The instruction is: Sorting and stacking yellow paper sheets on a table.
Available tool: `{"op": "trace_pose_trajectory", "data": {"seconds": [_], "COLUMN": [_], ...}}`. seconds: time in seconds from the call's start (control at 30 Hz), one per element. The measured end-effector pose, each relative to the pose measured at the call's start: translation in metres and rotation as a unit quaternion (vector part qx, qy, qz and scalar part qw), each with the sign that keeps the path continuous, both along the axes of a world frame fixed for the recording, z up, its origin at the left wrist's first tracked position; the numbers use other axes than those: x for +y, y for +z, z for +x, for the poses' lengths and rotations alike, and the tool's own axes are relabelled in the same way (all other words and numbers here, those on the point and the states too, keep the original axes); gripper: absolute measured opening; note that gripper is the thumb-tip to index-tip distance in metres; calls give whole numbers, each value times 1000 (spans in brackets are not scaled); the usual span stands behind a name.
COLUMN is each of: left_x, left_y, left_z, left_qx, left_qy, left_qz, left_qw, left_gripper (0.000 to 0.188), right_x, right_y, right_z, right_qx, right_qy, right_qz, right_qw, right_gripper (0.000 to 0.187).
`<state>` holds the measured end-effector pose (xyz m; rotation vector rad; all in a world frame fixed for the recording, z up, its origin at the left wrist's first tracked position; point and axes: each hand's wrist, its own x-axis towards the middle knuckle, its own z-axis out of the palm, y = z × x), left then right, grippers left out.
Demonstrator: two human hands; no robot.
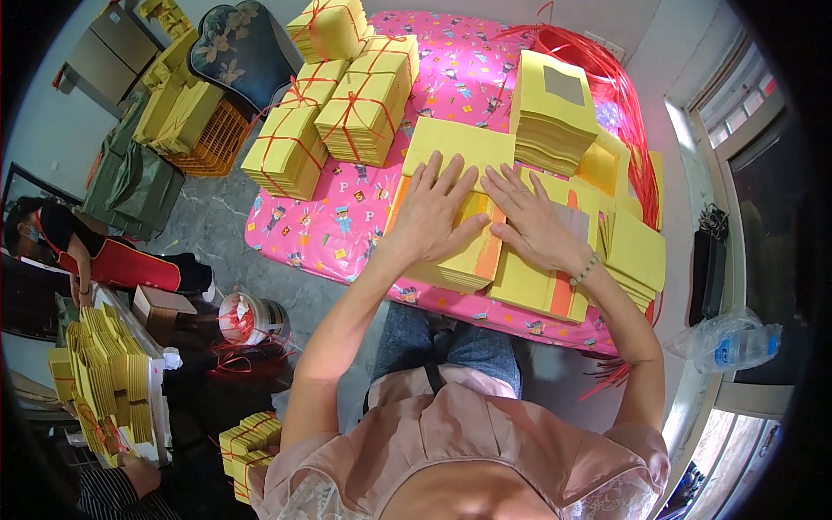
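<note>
My left hand lies flat with fingers stretched on a stack of yellow paper marked with orange. My right hand is also flat, palm down. Its fingertips reach the upper right of that stack, while its palm and wrist lie over the neighbouring yellow paper stack, which has an orange band. Neither hand grips anything. Just beyond my fingers is a plain yellow sheet or pile top. Fanned yellow sheets lie right of my right wrist, which wears a beaded bracelet.
The table has a pink patterned cover. Yellow bundles tied with red string stand at its far left. A tall yellow paper stack and hanging red strings are far right. Two other people work at the left beside more yellow paper.
</note>
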<state>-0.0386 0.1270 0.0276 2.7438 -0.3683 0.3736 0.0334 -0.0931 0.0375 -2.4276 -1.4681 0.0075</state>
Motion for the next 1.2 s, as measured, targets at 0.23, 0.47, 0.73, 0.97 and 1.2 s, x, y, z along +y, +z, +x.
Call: {"op": "trace_pose_trajectory", "data": {"seconds": [0.23,0.47,0.73,0.97,1.2], "left_x": [25,31,38,45,38], "left_y": [5,-3,-4,-7,10], "left_z": [2,4,7,14,7], "left_qx": [33,24,24,-3,-122], "left_qy": [-12,-4,7,-25,12], "left_qz": [0,20,2,-104,-104], "left_qw": [999,1000,1000,994,987], "left_gripper": [73,72,74,63,48], "right_x": [-3,-3,11,29,31], "right_y": [-12,-11,3,10,3], "right_z": [-2,-4,9,28,30], "right_qx": [18,35,-54,-185,-259], "right_qy": [-6,-10,3,10,28], "right_qz": [10,13,39,146,190], "right_qw": [1000,999,998,972,947], "right_gripper": [64,62,48,23,17]}}
